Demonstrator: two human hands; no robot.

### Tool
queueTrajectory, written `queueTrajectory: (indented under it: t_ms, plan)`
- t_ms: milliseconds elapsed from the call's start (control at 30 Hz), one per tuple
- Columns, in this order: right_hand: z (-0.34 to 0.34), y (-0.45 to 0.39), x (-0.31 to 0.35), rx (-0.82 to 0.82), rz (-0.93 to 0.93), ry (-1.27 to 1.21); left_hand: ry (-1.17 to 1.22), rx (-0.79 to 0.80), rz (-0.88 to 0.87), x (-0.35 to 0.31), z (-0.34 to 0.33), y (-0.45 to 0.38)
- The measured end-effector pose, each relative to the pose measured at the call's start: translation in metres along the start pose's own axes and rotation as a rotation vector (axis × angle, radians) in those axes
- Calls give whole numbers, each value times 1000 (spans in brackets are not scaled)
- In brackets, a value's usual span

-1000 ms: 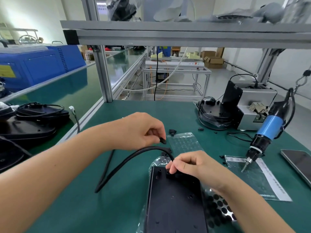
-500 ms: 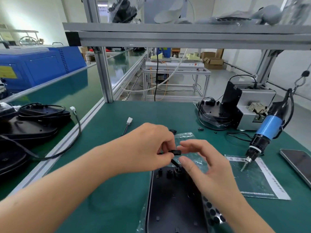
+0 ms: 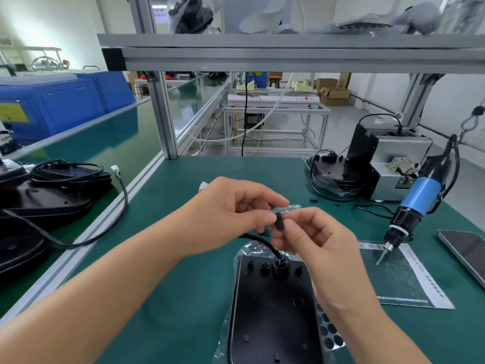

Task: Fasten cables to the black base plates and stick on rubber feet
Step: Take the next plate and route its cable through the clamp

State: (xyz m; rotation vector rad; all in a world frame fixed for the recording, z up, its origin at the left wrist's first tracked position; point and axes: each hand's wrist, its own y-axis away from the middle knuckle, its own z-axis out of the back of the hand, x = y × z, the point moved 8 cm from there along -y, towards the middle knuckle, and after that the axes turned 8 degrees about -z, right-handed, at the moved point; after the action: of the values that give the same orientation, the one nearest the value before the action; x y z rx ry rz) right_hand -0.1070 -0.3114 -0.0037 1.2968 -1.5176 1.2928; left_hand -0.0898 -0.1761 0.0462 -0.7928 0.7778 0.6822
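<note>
Since half a second ago, both hands have risen a little above the plate and the small black plastic cable clip (image 3: 279, 222) has turned upright between them. The left hand (image 3: 231, 216) pinches the clip with thumb and forefinger from the left, while the right hand (image 3: 312, 243) pinches it from the right, its other fingers loosely curled.

Below the hands, the thin black round cable (image 3: 258, 241) arcs down into a round socket at the far end of the flat black plastic base plate (image 3: 273, 311), which lies on the green bench mat (image 3: 183, 298) over a clear plastic bag. A sheet of round black rubber feet (image 3: 330, 334) peeks out just beside the plate's right edge.

To the right, a blue-and-black electric screwdriver (image 3: 417, 203) hangs tilted with its bit touching a clear bag with a white printed strip (image 3: 409, 282). A dark smartphone (image 3: 469, 253) lies near the right edge. Stacked black base plates with cables (image 3: 44, 200) sit on the left bench.
</note>
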Motion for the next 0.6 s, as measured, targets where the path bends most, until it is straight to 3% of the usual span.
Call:
queueTrajectory:
  t_ms: [133, 233, 333, 600]
  plan:
    - [-6, -2, -7, 68, -62, -10, -4, 41, 1, 2, 4, -1]
    - [0, -6, -5, 79, -17, 241, -92, 49, 29, 8, 11, -5]
    - [5, -8, -23, 156, -140, 532, -201, 85, 101, 21, 14, -8]
    - [10, -5, -45, 270, -231, 542, -150, 240, 209, 48, -1, -10]
